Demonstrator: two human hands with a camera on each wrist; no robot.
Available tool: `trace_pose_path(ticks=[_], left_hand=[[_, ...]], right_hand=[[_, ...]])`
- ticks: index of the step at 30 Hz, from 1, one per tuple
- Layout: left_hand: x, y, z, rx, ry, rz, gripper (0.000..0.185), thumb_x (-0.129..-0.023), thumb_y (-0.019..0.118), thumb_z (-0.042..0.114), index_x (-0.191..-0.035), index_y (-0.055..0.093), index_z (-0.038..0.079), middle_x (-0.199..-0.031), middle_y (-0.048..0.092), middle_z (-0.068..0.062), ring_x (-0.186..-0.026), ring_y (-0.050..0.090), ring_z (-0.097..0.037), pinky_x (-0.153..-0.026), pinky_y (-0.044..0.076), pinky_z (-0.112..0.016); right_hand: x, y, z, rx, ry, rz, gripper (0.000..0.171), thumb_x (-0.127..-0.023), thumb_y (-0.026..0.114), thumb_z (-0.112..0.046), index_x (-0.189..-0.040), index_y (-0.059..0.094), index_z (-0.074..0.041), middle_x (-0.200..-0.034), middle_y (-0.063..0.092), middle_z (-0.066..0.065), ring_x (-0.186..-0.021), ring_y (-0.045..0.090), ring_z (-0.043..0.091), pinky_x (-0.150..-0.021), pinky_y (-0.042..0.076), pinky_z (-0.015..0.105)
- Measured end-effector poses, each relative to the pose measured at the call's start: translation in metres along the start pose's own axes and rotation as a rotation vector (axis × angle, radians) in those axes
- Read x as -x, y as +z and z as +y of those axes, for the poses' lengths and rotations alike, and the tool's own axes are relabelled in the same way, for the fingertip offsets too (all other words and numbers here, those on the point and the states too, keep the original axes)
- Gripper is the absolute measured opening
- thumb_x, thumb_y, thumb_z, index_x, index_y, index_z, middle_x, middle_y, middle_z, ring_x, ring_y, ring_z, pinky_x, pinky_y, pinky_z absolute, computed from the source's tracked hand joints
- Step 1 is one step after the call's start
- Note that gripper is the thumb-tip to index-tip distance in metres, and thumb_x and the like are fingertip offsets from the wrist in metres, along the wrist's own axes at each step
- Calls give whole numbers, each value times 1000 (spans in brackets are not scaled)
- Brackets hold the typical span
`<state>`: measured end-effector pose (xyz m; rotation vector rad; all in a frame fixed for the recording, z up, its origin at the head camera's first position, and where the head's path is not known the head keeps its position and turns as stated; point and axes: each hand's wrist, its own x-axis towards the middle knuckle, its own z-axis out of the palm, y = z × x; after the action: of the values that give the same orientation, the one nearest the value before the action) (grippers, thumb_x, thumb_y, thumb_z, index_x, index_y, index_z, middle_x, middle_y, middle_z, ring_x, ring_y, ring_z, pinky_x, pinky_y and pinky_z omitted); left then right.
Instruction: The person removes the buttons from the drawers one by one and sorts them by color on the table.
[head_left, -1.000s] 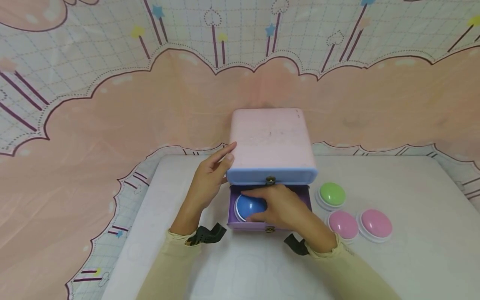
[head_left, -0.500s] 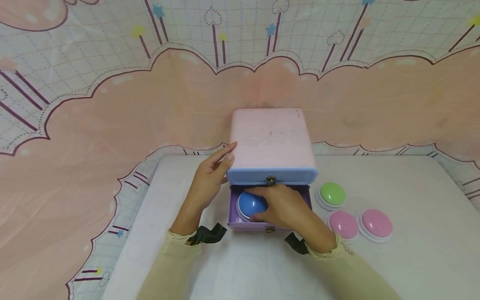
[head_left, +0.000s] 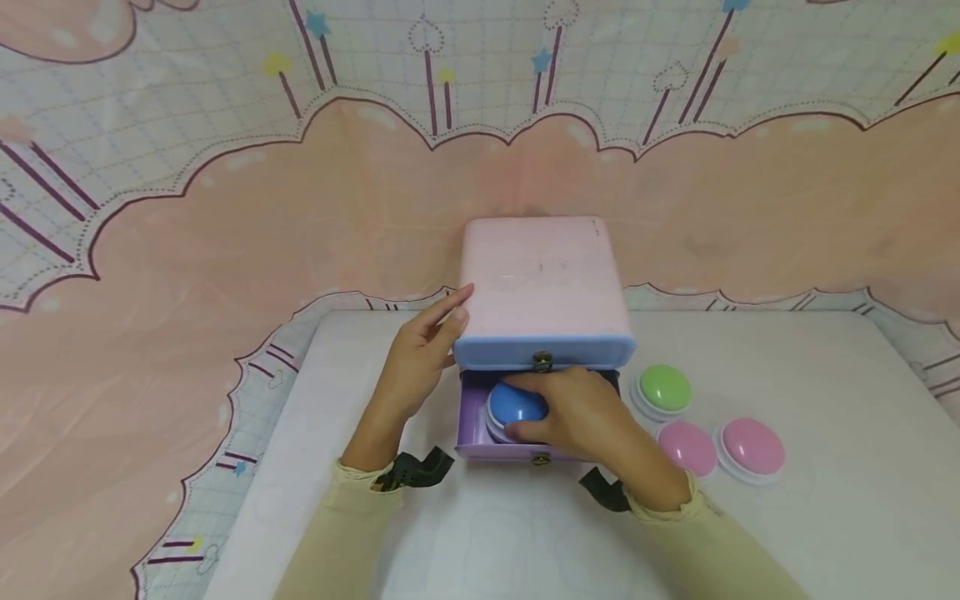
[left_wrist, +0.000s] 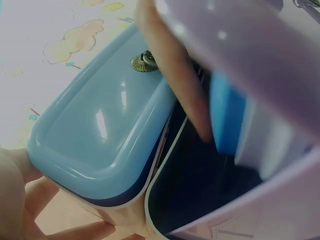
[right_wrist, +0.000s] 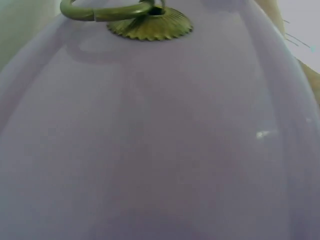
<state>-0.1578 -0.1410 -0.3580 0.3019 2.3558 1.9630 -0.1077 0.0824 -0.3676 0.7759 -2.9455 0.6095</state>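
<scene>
White table (head_left: 825,517), wrist-only brass ring pull (right_wrist: 107,11)

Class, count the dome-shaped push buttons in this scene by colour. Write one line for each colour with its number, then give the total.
Blue dome button: 1, in the open purple drawer, under the right hand
Green dome button: 1
Pink dome buttons: 2
Total: 4
</scene>
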Motion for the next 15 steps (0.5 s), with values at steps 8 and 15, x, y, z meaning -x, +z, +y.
trace_pose_path(ticks=[8, 15], left_hand=[[2, 1, 3, -2, -8, 9, 43, -104, 58, 44, -146, 56, 38, -158, 46, 7, -134, 57, -24, -97, 58, -49], [1, 2, 0, 0, 6, 12, 43, -104, 57, 43, -146, 56, 37, -158, 46, 8, -134, 57, -24, -98, 57, -51]], right_hand=[[10, -8, 13, -40, 51, 64, 51, -81, 80, -57, -124, 76, -28, -110, 78, 3, -86, 69, 16, -77, 59, 40], [15, -20, 22, -92, 88, 67, 52, -80, 80, -59, -121, 78, -28, -110, 78, 4, -87, 69, 19, -75, 58, 39]])
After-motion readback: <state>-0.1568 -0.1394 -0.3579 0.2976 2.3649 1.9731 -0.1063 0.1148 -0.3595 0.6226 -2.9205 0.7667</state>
